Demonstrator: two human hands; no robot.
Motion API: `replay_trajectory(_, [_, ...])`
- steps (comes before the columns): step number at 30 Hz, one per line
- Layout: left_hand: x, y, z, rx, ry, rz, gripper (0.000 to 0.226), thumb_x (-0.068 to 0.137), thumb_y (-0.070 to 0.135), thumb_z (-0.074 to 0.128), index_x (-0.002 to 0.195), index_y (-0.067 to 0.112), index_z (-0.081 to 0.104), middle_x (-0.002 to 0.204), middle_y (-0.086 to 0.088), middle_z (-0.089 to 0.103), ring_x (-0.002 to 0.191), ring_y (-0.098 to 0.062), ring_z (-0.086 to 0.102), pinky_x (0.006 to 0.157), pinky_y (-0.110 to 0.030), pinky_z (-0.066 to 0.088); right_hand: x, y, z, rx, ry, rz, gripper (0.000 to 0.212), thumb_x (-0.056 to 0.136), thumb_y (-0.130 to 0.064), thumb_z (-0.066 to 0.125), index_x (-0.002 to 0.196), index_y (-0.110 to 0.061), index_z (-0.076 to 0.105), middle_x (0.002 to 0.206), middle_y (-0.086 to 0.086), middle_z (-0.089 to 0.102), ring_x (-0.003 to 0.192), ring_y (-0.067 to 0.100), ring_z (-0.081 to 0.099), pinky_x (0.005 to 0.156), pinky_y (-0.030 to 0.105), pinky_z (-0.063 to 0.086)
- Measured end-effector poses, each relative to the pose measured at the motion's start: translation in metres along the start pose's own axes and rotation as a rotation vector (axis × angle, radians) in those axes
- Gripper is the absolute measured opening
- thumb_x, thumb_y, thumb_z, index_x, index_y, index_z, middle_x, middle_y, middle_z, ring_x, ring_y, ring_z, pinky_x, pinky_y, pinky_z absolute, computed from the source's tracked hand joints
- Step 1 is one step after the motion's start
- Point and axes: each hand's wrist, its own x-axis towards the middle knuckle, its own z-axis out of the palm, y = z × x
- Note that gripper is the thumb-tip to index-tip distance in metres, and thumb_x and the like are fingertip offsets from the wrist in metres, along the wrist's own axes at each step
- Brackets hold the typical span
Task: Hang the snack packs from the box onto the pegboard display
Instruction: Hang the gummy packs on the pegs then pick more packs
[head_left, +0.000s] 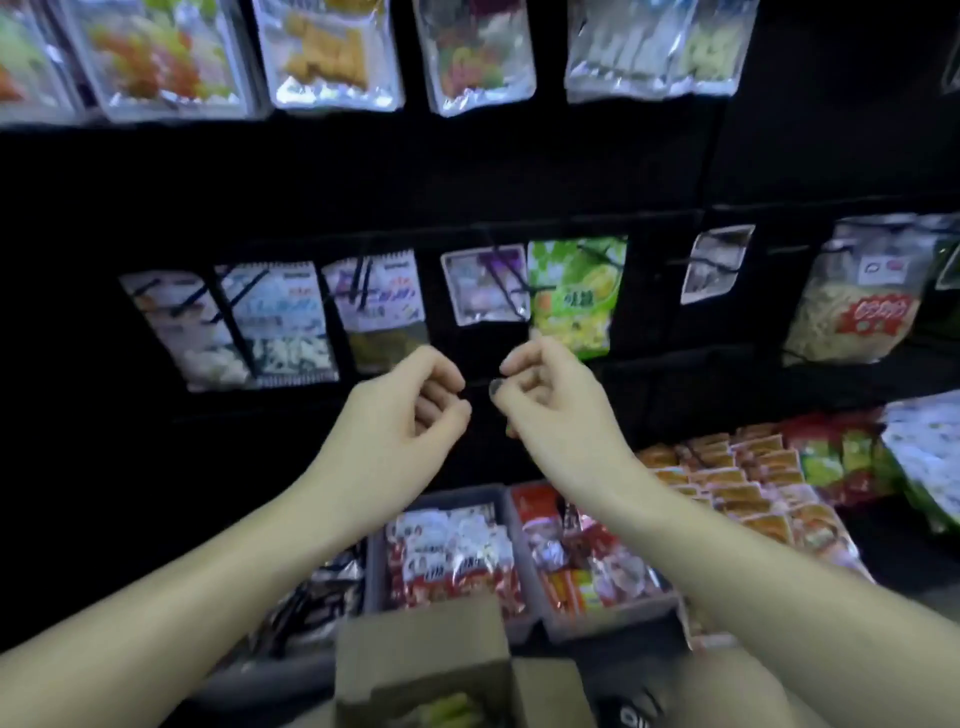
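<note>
Bare, two hands (415, 400) (545, 395) curl before one cardboard box (421, 649).

Box (426, 670) bottom cropped; contents blurred
</note>
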Motion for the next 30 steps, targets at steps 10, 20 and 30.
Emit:
replay_trajectory(10, [-0.201,-0.182,0.071,0.252,-0.441,-0.394,0.016,0.098,0.018,0.062,0.111,0.027,0.058,0.091,0.009,0.066,0.083,-0.009,0.065,0.079,-0.037,0.056,-0.137,0.188,0.123,-0.428,-0.575,0.422,0.018,0.089,-0.006,0.061,0.104,-0.015,0.061,0.088,-0.001,0.064,0.091,0.024,0.063,0.07,0.029,0.042])
replay_trajectory(20, [-0.246,-0.237,0.118,0.357,-0.961,-0.537,0.048,0.105,0.029,0.054,0.15,0.019,0.042,0.146,-0.011,0.054,0.128,-0.034,0.057,0.098,-0.042,0.053,-0.198,0.28,0.161,-1.095,-0.989,0.57,0.051,0.102,-0.011,0.049,0.151,-0.006,0.037,0.148,0.023,0.039,0.13,0.039,0.052,0.104,0.043,0.047])
replay_trajectory(30, [-0.254,-0.251,0.125,0.435,-1.097,-0.541,0.046,0.106,0.031,0.049,0.149,0.019,0.039,0.143,-0.013,0.052,0.124,-0.035,0.056,0.094,-0.042,0.052,-0.222,0.318,0.18,-0.965,-1.056,0.87,0.059,0.102,-0.031,0.043,0.158,-0.017,0.028,0.155,0.013,0.047,0.136,0.036,0.051,0.108,0.042,0.046])
